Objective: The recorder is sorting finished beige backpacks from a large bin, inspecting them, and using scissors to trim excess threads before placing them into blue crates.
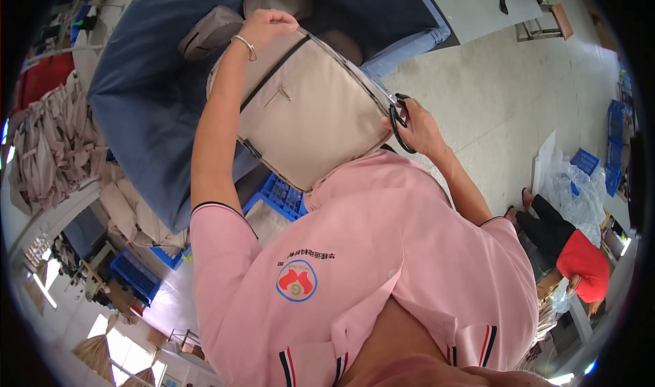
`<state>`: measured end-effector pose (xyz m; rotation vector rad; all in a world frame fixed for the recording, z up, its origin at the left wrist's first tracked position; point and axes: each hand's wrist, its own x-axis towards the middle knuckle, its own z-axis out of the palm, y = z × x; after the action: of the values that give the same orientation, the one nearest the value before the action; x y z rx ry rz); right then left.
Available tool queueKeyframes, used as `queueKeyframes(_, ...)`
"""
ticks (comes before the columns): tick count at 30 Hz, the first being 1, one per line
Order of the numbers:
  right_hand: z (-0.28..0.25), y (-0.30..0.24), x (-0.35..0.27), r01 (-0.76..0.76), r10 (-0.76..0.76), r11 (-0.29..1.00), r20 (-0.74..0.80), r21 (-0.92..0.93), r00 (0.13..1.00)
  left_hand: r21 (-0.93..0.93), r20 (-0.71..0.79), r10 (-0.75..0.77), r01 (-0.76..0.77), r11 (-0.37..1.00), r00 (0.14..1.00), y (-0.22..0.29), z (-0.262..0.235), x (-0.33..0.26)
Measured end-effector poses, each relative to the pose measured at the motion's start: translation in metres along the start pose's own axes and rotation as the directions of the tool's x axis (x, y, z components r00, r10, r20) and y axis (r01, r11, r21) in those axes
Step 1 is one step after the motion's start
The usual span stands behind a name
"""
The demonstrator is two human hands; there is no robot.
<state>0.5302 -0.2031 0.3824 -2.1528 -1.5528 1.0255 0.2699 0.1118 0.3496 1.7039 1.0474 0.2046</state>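
Note:
A beige backpack (327,107) with a dark zipper line across it rests tilted against my front, over the edge of a large blue fabric bin (153,114). My left hand (269,26) grips the bag's far edge, fingers pressed together on the fabric. At its right edge, my right hand (419,129) holds scissors (398,126) by their black handles. The silvery blades run along the seam there; whether they touch a thread is too small to tell. Part of the bag's near side is hidden by my pink shirt.
Several other beige-grey bags (211,32) lie inside the bin. Beige fabric pieces (54,127) are piled at the left. Blue crates (136,276) stand at the lower left. A person in a red top (583,264) bends at the right, near clear plastic sheeting (570,192).

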Motion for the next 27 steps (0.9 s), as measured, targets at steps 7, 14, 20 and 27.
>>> queueKeyframes(7,0.031,0.001,0.032,-0.024,0.024,1.0,0.033,-0.008,0.999,0.35,-0.442,0.424,-0.283,0.893,0.791,-0.016,-0.006,-0.019)
queueKeyframes(14,0.03,0.014,0.02,-0.072,0.075,0.948,0.004,0.31,0.997,-0.195,-0.981,-0.188,-0.254,0.947,0.052,-0.06,0.033,-0.203)
queueKeyframes(20,0.043,0.037,0.032,-0.065,0.023,0.871,0.094,0.486,0.995,-0.703,-0.711,-0.7,-0.047,0.71,0.072,-0.111,0.155,-0.326)
queueKeyframes(27,0.037,0.031,0.035,-0.144,0.038,0.854,0.214,0.501,0.976,-0.778,-0.611,-0.752,-0.365,0.512,0.247,-0.067,0.216,-0.291)
